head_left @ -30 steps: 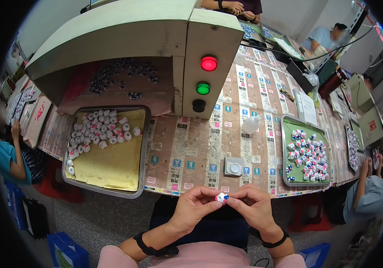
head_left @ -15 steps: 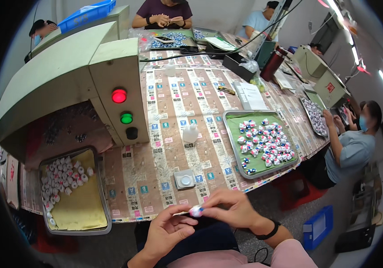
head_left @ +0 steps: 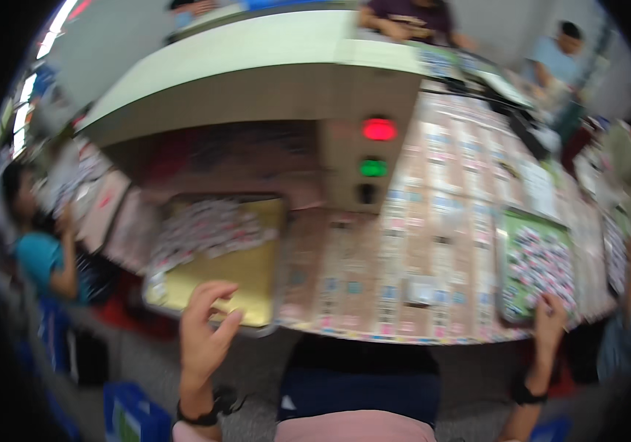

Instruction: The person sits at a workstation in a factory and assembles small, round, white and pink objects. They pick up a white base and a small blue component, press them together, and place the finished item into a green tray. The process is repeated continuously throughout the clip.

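My left hand (head_left: pixel 211 324) is over the near edge of a metal tray (head_left: pixel 281 243) with a yellow lining. Thumb and forefinger stand apart there, and no object shows between them. Small white pieces (head_left: pixel 208 230), blurred, are heaped in the far part of that tray. My right hand (head_left: pixel 549 318) reaches the near edge of another tray (head_left: pixel 502 258), lined in green. Its fingers are bunched and smeared by motion; whether they hold anything is hidden. Many small white pieces with pink and blue marks (head_left: pixel 540 261) fill the green-lined tray.
A beige arched machine (head_left: pixel 359 96) with a red light (head_left: pixel 379 130) and a green light (head_left: pixel 373 167) stands behind the left tray. A small whitish square block (head_left: pixel 421 292) lies on the printed table covering (head_left: pixel 352 302) between the trays. Other people sit left, right and across.
The view has swung left. My hands, formerly together around a small white, pink and blue piece, have parted toward the two trays. That piece no longer shows between them.
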Demonstrator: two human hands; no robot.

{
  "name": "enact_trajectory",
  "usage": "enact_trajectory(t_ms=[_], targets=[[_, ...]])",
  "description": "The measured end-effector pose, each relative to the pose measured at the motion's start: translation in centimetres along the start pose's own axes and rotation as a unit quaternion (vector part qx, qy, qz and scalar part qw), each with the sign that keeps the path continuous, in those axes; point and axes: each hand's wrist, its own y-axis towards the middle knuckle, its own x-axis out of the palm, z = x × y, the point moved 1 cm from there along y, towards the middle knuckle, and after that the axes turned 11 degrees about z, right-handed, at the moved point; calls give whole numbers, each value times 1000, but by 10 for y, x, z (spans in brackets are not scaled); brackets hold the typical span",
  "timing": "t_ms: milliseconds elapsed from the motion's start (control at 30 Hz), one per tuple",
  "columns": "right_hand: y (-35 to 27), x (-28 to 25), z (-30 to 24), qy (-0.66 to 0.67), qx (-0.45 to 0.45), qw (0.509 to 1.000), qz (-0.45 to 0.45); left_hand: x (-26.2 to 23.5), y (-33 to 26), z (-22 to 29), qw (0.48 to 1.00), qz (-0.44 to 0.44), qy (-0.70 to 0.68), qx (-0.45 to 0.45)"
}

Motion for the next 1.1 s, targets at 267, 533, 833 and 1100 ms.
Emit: enact_trajectory(t_ms=[267, 533, 833, 1100], targets=[[0, -4, 7, 48, -55, 997, -29, -79, 15, -42, 928, 101, 344, 97], [-14, -10, -48, 112, -30, 989, -88, -66, 59, -104, 887, 79, 454, 23], [-36, -22, -95, 136, -76, 987, -49, -39, 78, -130, 892, 95, 435, 78], [-23, -29, -118, 142, -42, 989, -13, -36, 85, -152, 893, 65, 411, 172]])
